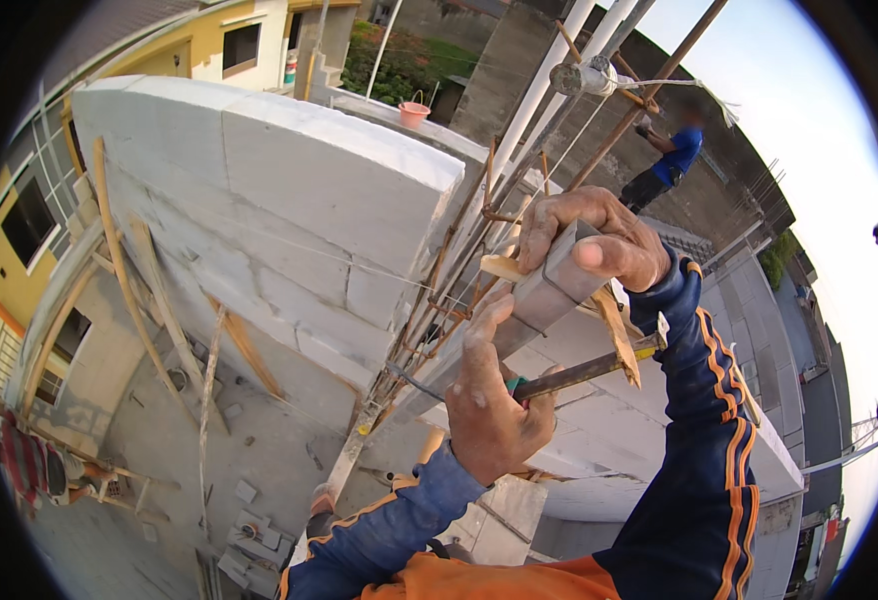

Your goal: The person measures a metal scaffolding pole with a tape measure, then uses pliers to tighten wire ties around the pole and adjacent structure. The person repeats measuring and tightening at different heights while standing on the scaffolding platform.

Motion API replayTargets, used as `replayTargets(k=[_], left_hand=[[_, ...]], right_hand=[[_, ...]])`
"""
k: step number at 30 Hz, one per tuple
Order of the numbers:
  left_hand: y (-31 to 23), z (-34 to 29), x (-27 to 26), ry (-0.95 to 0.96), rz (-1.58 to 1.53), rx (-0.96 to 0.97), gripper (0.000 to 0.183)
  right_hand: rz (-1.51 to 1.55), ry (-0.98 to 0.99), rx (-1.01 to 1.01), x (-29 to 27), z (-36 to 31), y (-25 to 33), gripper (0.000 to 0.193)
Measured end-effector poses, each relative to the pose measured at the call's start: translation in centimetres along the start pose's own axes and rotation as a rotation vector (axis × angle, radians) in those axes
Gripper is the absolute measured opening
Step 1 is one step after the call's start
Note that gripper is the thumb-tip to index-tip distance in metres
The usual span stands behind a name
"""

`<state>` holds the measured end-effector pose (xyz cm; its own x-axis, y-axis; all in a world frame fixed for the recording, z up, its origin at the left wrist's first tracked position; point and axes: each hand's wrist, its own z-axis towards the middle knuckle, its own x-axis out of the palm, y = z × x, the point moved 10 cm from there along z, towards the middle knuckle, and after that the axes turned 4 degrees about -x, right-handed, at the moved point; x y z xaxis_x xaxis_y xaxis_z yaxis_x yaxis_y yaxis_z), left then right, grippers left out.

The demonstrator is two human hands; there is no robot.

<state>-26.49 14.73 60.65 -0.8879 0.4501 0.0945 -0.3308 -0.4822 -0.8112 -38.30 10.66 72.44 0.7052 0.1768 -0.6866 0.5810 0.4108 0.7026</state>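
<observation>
Metal bar (556, 297), grey and squared, slants at three o'clock of the view. Right hand (624, 228) at two o'clock grips its upper end, fingers opposing thumb. Left hand (489, 415) at five o'clock clasps a tape measure (574, 376), extended towards four o'clock. Recommended, in judgement: brace the bar, keep the tape measure straight.

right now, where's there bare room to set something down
On top of the white wall, left of the rusty rods, there's bare room. Crowded: around the left hand and right hand, with grey post, wood strip and tape measure.
</observation>
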Motion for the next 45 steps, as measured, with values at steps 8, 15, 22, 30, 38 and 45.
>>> replayTargets(k=[8, 15, 22, 30, 38, 45], left_hand=[[0.3, -0.6, 0.7, -0.007, -0.071, -0.076, 0.08], [-0.1, -0.6, 0.3, -0.023, -0.006, 0.017, 0.082], [0.1, 0.2, -0.2, 0.03, 0.01, 0.056, 0.077], [-0.1, 0.5, -0.3, 0.012, 0.047, 0.05, 0.08], [-0.5, 0.5, -0.2, 0.002, -0.006, 0.049, 0.075], [0.9, -0.3, 0.4, 0.012, -0.094, -0.134, 0.076]], right_hand=[[-0.083, -0.026, 0.064, -0.5, -0.9, -0.7, 0.058], [-0.028, 0.006, -0.017, 0.2, 0.0, 0.0, 0.056], [-0.061, -0.016, 0.025, -0.1, -0.8, -0.6, 0.055], [-0.01, -0.006, 0.016, -0.2, -0.6, 0.2, 0.055], [0.112, -0.118, -0.089, 0.3, 0.0, 2.7, 0.01], [0.19, -0.177, -0.188, 0.5, 0.3, 2.7, 0.01]])
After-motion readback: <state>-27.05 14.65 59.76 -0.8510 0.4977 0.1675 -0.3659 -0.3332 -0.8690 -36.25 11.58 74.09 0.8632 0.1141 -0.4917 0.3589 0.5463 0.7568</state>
